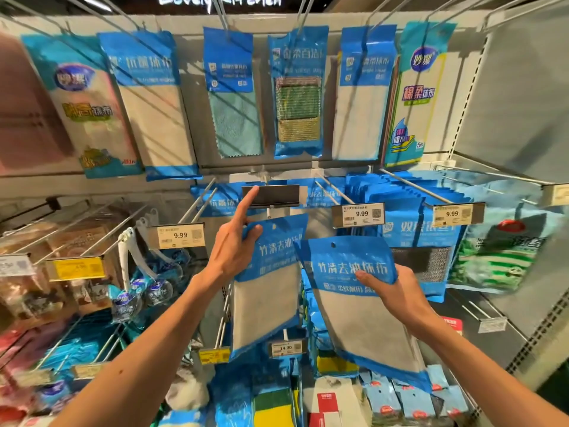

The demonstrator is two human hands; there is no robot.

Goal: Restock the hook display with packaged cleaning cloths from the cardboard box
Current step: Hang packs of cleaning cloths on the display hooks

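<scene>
Against wire hooks [415, 186], left hand [231, 251] pinches one flat glossy pack [264, 303], right hand [397, 291] a second pack [363, 328] (grey cloth).

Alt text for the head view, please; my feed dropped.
The left hand holds a blue-and-grey packaged cleaning cloth, its index finger touching the blank grey label holder above; the right hand holds a second identical pack beside it.
</scene>
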